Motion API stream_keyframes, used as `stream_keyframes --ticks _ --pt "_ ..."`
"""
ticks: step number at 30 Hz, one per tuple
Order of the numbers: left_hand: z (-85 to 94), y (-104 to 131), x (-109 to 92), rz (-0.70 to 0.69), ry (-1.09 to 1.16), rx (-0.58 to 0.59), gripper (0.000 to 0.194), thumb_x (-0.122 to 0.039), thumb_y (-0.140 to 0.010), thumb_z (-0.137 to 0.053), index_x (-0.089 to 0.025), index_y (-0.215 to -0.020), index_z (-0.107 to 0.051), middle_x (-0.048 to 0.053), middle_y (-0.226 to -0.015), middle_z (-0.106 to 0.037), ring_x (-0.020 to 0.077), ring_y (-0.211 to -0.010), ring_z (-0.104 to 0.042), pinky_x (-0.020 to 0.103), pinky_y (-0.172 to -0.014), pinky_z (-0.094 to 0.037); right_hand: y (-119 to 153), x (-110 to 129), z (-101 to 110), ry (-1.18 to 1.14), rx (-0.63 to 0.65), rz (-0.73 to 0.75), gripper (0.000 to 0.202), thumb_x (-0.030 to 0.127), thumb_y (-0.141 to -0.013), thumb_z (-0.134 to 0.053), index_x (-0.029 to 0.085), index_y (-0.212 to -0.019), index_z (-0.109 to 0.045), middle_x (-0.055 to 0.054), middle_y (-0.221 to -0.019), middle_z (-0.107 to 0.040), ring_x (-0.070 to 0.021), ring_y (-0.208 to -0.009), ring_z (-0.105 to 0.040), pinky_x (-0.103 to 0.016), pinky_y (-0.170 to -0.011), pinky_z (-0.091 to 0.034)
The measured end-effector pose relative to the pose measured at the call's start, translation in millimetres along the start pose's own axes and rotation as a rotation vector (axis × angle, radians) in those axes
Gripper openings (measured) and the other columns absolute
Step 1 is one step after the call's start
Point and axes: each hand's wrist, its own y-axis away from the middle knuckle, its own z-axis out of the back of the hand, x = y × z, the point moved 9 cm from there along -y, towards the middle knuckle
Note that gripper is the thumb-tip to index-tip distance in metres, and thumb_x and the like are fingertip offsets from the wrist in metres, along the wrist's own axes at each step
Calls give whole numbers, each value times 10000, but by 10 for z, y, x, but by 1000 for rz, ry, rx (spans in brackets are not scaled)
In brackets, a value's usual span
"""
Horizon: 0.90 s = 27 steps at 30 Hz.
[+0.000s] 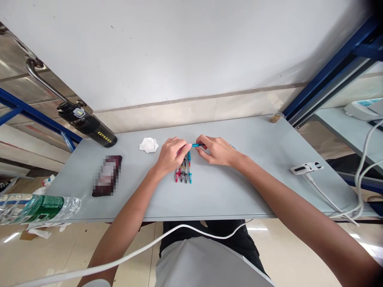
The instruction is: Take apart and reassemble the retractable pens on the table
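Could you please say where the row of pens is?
In the head view, the pens lie centrally on the table, partly hidden by the left hand.

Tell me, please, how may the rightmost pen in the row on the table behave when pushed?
The rightmost pen would probably roll, since its barrel looks slim and round, but a leftward push may meet the neighbouring pens. It is likely light and stiff, as the narrow, partly transparent barrel lies straight.
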Motion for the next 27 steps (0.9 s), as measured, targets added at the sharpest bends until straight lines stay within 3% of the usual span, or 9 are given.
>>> stream_keyframes --ticks 3,6,12,19,27 --pt "62 -4 57 73 94 -57 561 -540 -1163 -418 -243 -687 -432 25 -660 -531 215 -704 -519 422 -798 -431 0 52 5 -5 13 42 331 453 -1165 -343 219 -1205 -574 -86 -1032 -691 -197 -684 -512 -324 -635 -294" --pt "117 18 170 185 255 -136 638 -603 -1152 -434 -234 -631 -442 21 -621 -521 191 -652 -514 399 -743 -425 -10 59 23 -8 -9 74 377 415 -1193 -253 217 -1185 -573 -99 -1093 -661 -192 -697 -490 -332 -643 -326" --pt "167 51 380 363 569 -271 742 -714 -1072 -557 -217 -538 -419 8 -526 -456 143 -536 -474 353 -596 -388 -28 -29 76 30 -69 50 383 407 -1196 -245 220 -1225 -578 -117 -1140 -675 -197 -688 -475 -344 -635 -319" --pt "334 83 564 436 658 -448 793 -732 -1020 -629 -212 -522 -296 -18 -497 -280 115 -481 -382 326 -509 -319 -19 -95 151 139 -89 -38 451 468 -1190 -240 253 -1326 -613 -71 -1025 -749 -186 -578 -385 -346 -588 -211" --pt "324 83 561 419 697 -455 786 -674 -1013 -685 -208 -513 -297 -25 -505 -268 105 -481 -356 326 -509 -284 -16 -88 146 170 -82 -15 512 500 -1200 -220 274 -1348 -656 -66 -1019 -770 -178 -599 -453 -341 -597 -190"
